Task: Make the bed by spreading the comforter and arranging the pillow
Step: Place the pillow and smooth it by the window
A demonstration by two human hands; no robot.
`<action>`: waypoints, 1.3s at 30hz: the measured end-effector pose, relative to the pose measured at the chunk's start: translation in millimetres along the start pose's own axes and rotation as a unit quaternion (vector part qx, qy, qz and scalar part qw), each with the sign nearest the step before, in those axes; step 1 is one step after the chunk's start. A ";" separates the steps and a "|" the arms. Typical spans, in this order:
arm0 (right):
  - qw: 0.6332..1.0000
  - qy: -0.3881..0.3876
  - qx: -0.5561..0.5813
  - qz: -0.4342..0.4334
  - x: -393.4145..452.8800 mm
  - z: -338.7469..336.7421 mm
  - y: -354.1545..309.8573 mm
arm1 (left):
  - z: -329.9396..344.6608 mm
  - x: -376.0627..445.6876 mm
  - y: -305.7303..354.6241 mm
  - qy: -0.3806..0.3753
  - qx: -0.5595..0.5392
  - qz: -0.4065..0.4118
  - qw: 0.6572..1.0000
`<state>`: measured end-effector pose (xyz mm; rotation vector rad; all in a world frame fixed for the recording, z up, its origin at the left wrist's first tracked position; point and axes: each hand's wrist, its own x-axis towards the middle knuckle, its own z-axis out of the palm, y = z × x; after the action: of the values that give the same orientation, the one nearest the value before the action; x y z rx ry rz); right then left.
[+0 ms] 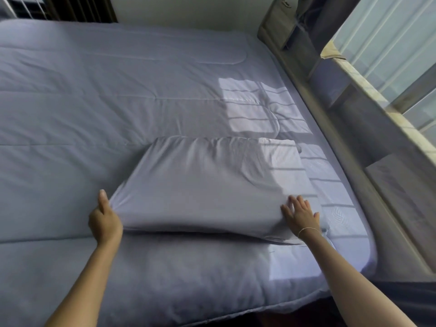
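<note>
Two hands: I see both on the pillow.
Left hand: grasping the pillow's near left corner, thumb up.
Right hand: released, fingers flat on its near right corner.
Pillow: lying on the comforter, near the bed's right edge.
Comforter: spread flat to the far edge.
Headboard: along the right edge.
</note>
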<state>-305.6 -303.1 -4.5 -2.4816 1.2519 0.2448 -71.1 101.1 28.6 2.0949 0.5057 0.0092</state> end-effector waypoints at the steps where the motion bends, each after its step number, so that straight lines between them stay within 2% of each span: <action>1: 1.000 -0.014 -0.008 0.007 -1.6 0.1 2.3 | -4.3 6.8 -8.3 0.005 0.030 0.000 1.000; 5: 0.998 -0.034 -0.042 0.013 -4.1 1.6 1.1 | -5.4 17.7 -46.3 -0.020 0.150 -0.036 0.988; 8: 0.997 0.008 -0.072 0.019 -3.7 5.1 -14.4 | 8.1 19.8 -42.8 0.025 0.176 -0.035 0.984; 10: 0.996 0.031 -0.087 -0.004 -6.4 11.6 -35.3 | 22.4 21.5 -30.3 0.048 0.196 0.059 0.978; 12: 0.995 0.021 -0.082 -0.061 -12.1 22.4 -67.0 | 44.1 14.9 -16.1 0.001 0.232 0.221 0.947; 14: 0.987 0.007 -0.073 -0.141 -20.2 35.3 -106.9 | 73.1 -0.9 -3.5 -0.100 0.270 0.361 0.887; 16: 0.973 -0.013 -0.064 -0.221 -28.3 45.5 -146.3 | 98.4 -16.4 3.9 -0.196 0.326 0.431 0.818; 18: 0.960 -0.049 -0.062 -0.267 -29.1 51.8 -169.0 | 109.8 -21.0 -1.4 -0.248 0.386 0.397 0.795; 20: 0.961 -0.066 -0.067 -0.261 -16.3 51.1 -161.3 | 106.9 -10.1 -16.4 -0.249 0.415 0.347 0.804; 25: 0.992 -0.010 -0.089 -0.093 37.7 24.0 -57.1 | 91.4 16.8 -25.4 -0.210 0.433 0.305 0.822; 28: 0.994 0.042 -0.094 -0.020 62.0 9.0 -44.0 | 111.2 15.1 -11.8 -0.180 0.408 0.312 0.839; 30: 0.994 0.047 -0.090 -0.051 75.4 11.8 -73.2 | 137.2 6.1 6.9 -0.217 0.390 0.354 0.822; 33: 0.981 0.028 -0.065 -0.183 87.1 29.1 -142.5 | 177.9 -5.9 34.8 -0.250 0.381 0.419 0.785; 36: 0.964 -0.003 -0.064 -0.258 94.7 48.5 -182.3 | 191.0 22.4 32.6 -0.220 0.406 0.365 0.808; 39: 0.968 -0.003 -0.072 -0.239 112.0 50.8 -155.7 | 167.5 66.2 7.6 -0.182 0.434 0.311 0.826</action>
<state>-113.6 -281.5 -49.8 -2.8096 0.6168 0.2234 26.0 -14.4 -70.2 2.9667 -0.5460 -0.2898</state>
